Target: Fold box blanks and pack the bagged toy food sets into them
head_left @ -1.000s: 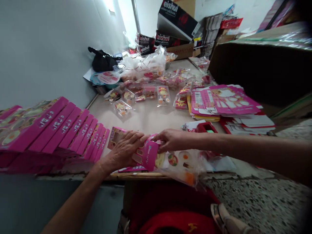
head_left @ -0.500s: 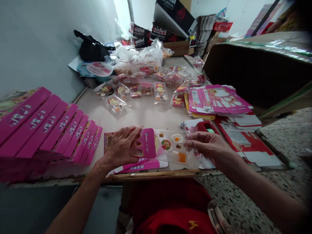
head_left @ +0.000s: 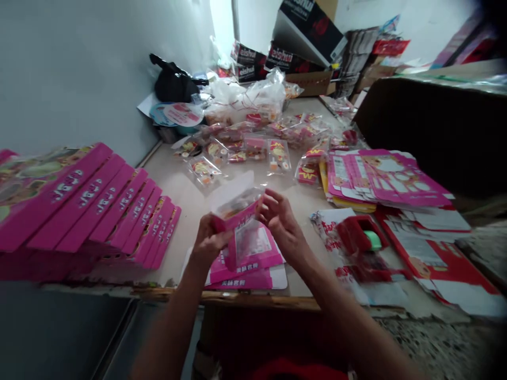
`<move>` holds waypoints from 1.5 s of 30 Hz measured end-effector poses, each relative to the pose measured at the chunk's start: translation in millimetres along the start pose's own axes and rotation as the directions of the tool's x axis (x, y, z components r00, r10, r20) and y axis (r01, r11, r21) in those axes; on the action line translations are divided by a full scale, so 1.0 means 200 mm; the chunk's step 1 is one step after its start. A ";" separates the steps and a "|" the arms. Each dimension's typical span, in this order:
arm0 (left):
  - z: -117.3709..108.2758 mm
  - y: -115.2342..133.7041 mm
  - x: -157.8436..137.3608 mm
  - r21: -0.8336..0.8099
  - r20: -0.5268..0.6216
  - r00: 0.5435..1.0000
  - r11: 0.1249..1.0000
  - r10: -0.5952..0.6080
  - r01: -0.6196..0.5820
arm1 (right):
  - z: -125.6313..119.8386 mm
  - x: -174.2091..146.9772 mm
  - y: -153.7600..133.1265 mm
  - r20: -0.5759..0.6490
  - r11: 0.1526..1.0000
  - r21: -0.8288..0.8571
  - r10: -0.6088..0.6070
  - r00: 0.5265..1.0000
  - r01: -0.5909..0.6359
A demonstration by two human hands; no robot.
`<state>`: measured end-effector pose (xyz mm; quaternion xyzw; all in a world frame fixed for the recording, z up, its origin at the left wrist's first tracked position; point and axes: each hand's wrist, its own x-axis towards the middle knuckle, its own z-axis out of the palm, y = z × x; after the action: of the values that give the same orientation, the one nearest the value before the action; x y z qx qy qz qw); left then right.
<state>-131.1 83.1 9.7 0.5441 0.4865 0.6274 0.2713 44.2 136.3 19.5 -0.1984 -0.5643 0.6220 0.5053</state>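
Note:
A pink cardboard box (head_left: 241, 216) with a clear window is raised and tilted above the table. A clear plastic sheet with small toy pieces shows along its upper side, beside a raised white flap (head_left: 237, 187). My left hand (head_left: 212, 243) grips the left end, thumb across the pink card. At the right end, my right hand (head_left: 279, 221) has curled fingers on the edge; the exact hold is partly hidden. Beneath the box lie flat pink boxes (head_left: 253, 274) near the table's front edge.
A row of filled pink boxes (head_left: 91, 195) leans at the left. Bagged toy sets (head_left: 279, 155) lie across the back. To the right are a red tape dispenser (head_left: 360, 237), pink printed cards (head_left: 380, 177) and red flat boxes (head_left: 435, 253). A large open carton (head_left: 428, 116) stands beyond.
The pink box has been lifted off the table and turned, and the toy sheet, outside its right end before, now shows along the box. My right hand moved left to the box. The view shifted.

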 end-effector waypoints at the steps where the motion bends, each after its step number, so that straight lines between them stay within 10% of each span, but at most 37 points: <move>1: 0.00 -0.04 -0.03 -0.053 -0.085 0.995 0.997 -0.051 0.047 | 0.00 -0.01 0.04 0.011 1.000 -0.013 0.003 1.000 -0.002; 4: 0.04 -0.10 -0.09 -0.233 -0.333 0.927 0.967 -0.175 0.098 | 0.03 -0.05 0.17 -0.098 0.996 -0.087 -0.017 0.995 0.008; 8: 0.09 -0.11 -0.15 -0.149 -0.515 0.857 0.987 -0.027 -0.058 | 0.08 -0.07 0.25 -0.041 0.992 -0.121 -0.036 0.999 0.031; 13: 0.08 -0.14 -0.18 -0.024 -0.373 0.923 0.994 0.092 -0.109 | 0.07 -0.07 0.29 0.030 0.982 -0.158 -0.098 0.995 0.102; 18: 0.01 -0.07 -0.12 0.419 -0.270 0.851 0.851 0.451 -0.317 | 0.06 -0.02 0.23 0.000 0.879 -0.355 -0.342 0.940 0.320; 24: -0.04 0.09 -0.12 0.391 -0.199 0.927 0.893 0.317 -0.221 | 0.02 0.07 -0.01 0.264 0.728 -0.524 -0.354 0.897 0.442; 30: -0.04 0.12 -0.11 -0.116 -0.248 0.948 0.966 0.198 -0.232 | 0.00 0.01 -0.06 0.192 0.885 -0.345 -0.260 0.946 0.313; 38: -0.16 0.18 -0.09 0.184 -0.121 0.964 0.959 0.239 -0.215 | -0.05 0.06 -0.20 0.507 0.699 -0.503 -0.236 0.829 0.507; 45: -0.12 0.29 -0.05 0.281 -0.138 0.977 0.952 0.163 -0.120 | 0.00 0.07 -0.26 0.380 0.780 -0.529 -0.135 0.915 0.335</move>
<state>-139.9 44.5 59.4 0.5577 0.5477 0.6142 0.1085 59.4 140.0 71.2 -0.1669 -0.8225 0.3731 0.3955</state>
